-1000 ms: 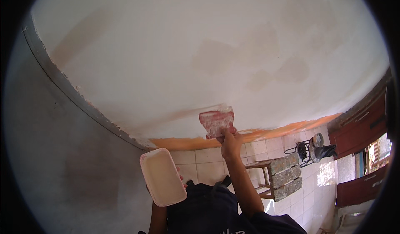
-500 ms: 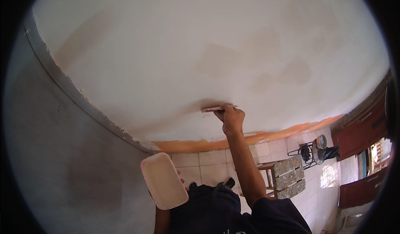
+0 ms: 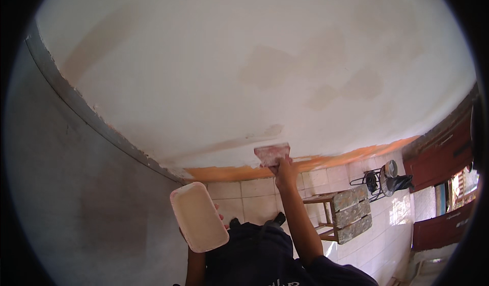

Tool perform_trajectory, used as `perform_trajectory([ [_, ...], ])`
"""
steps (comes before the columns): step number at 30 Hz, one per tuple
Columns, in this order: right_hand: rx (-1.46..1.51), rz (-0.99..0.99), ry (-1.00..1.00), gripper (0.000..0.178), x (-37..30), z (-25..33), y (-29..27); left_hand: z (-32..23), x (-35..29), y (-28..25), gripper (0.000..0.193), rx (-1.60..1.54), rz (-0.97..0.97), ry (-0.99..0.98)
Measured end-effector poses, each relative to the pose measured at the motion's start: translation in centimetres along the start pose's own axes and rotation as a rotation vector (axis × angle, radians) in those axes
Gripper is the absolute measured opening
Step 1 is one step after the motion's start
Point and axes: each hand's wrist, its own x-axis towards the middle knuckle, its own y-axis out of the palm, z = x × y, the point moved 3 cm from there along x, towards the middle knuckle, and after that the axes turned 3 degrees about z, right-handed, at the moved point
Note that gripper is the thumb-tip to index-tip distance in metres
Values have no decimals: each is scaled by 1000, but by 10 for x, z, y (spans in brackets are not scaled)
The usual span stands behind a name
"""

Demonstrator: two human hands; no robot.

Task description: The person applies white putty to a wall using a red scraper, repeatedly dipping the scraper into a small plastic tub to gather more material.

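A reddish putty knife [image 3: 273, 154] with a wide, white-smeared blade is gripped in my right hand [image 3: 284, 168]. Its blade lies close to the lower part of the white wall [image 3: 193, 82], just above an orange strip [image 3: 224, 173]; whether it touches cannot be told. Darker damp-looking patches [image 3: 267, 67] and a fresh streak [image 3: 224, 144] mark the wall. My left hand [image 3: 219, 212] supports a pale rectangular tub [image 3: 199, 217] with rounded corners, tilted toward me; most of that hand is hidden beneath it. Smooth cream-coloured material covers the inside of the tub.
To my right stands a paint-spattered wooden stool [image 3: 351, 215]. Beyond it is a black metal stand [image 3: 376, 184] with a round container [image 3: 390, 168] and dark plastic. A grey wall [image 3: 86, 184] runs along my left. Pale tiles [image 3: 257, 207] cover the floor, and a dark red door [image 3: 440, 156] is far right.
My right hand has drawn the putty knife down and away from the streak, turning its blade face into view. The tub in my left hand has shifted slightly left and up.
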Motion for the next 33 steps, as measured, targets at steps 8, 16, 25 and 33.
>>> perform_trajectory([
  [8, -51, 182, -131, 15, 13, 87, 82, 4, -4, -5, 95, -8, -37, 29],
  [16, -88, 215, -24, 20, -22, 75, 22, 2, -1, 13, 96, 47, -41, 6],
  [25, 24, -9, 33, 14, 25, 18, -1, 5, 6, 12, 94, 58, 17, -9],
  [33, -40, 239, -117, 17, -6, 129, 82, 3, 1, 5, 94, 23, -36, -1],
])
